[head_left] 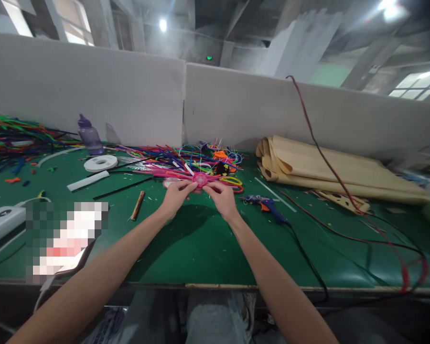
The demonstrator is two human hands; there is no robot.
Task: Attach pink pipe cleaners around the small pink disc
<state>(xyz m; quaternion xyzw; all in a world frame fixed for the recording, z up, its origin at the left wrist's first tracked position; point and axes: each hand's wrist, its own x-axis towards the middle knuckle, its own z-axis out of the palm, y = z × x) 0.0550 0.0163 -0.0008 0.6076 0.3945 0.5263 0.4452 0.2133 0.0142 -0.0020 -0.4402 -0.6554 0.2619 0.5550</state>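
A small round pink piece (200, 179), like a coiled disc, is held up over the table between both hands. My left hand (177, 195) pinches its left edge with thumb and fingers. From the other side, my right hand (220, 195) pinches the right edge the same way. What the piece is made of is too small to tell. Just behind it lies a heap of coloured pipe cleaners (157, 157), many of them pink. A blue hot glue gun (267, 206) with an orange trigger rests to the right of my right hand.
Brown paper (329, 160) lies folded at the back right, with a red-black cable (318, 143) hanging before it. A purple bottle (89, 134), a white spool (100, 163) and a wooden-looking stick (138, 205) stand or lie left. A phone (68, 243) and a white power strip (5, 222) are front left.
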